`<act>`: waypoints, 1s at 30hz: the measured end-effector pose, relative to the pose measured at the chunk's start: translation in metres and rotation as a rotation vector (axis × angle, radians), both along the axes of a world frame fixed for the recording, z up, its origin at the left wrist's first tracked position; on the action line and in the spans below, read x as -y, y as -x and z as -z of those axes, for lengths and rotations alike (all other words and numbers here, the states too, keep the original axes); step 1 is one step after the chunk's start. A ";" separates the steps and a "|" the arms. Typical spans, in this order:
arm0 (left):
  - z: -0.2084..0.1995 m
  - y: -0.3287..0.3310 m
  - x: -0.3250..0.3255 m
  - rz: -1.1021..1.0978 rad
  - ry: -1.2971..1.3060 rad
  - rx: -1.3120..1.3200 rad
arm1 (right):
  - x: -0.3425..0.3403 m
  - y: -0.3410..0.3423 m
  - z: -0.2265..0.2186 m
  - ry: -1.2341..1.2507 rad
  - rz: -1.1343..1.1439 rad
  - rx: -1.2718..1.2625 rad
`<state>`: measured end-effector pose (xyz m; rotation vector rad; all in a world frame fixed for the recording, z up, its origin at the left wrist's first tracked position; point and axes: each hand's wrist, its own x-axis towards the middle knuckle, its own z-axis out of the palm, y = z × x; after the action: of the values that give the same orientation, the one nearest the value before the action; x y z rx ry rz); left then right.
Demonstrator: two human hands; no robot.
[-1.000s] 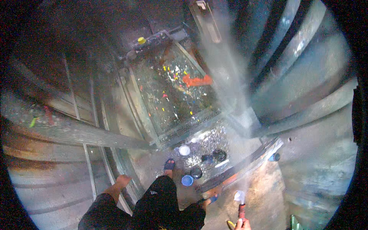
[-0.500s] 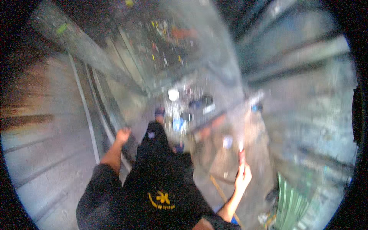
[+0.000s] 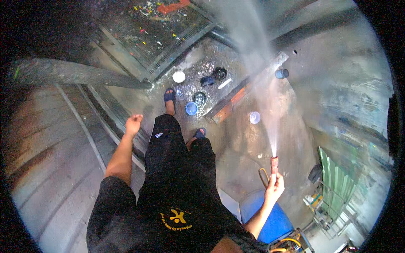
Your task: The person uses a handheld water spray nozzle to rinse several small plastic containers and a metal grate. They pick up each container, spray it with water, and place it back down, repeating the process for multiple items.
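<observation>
My right hand [image 3: 275, 187] is closed around a red hose nozzle [image 3: 274, 165]. From its tip, a misty jet of water [image 3: 270, 114] fans out toward the far wall. My left hand [image 3: 134, 123] hangs out beside my left leg, its fingers loosely curled in, with nothing visible in it. On the wet floor beyond my feet lie a blue tub [image 3: 191, 108], black round containers [image 3: 220, 73] and a white round lid or tub [image 3: 179, 76]. Nearer the jet stands a translucent cup [image 3: 254, 117].
A low concrete curb [image 3: 230, 107] crosses the floor ahead. Beyond it is a dark cup [image 3: 282, 74] by the wall. A paint-spotted grate [image 3: 168, 33] lies far left, with a thick pipe [image 3: 84, 74] before it. A blue barrel [image 3: 270, 221] and green corrugated sheet [image 3: 337, 175] are near right.
The view has steadied and shifted, bringing the blue barrel into sight. My left hand appears farther forward. The right hand keeps hold of the spraying nozzle.
</observation>
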<state>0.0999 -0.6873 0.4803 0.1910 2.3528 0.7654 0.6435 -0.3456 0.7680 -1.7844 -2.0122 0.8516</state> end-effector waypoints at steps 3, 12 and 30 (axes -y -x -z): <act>0.012 0.020 -0.064 0.043 0.044 0.008 | -0.031 0.041 -0.006 0.021 0.002 -0.001; 0.252 0.076 -0.138 -0.117 -0.403 0.307 | -0.111 0.206 0.054 0.179 0.039 -0.005; 0.548 0.046 -0.294 -0.121 -0.270 -0.200 | -0.249 0.247 0.293 -0.108 -0.141 0.190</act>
<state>0.0536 -0.3937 -0.0681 0.2522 2.4573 1.1722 0.3961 -0.0964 0.4751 -1.7383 -2.2800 0.6177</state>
